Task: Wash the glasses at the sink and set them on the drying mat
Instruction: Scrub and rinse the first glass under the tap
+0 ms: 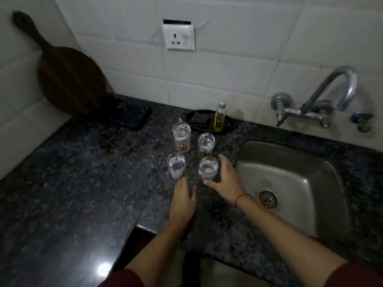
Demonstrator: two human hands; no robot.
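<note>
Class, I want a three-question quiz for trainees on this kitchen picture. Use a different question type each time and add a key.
1. Multiple choice: how many glasses stand on the counter? A) two B) four C) six
2. True or false: the right hand is wrapped round the glass nearest the sink.
3. Fill the gap: in the picture, all the glasses stand to the ____ of the sink.

Key: 1 B; 2 true; 3 left.
</note>
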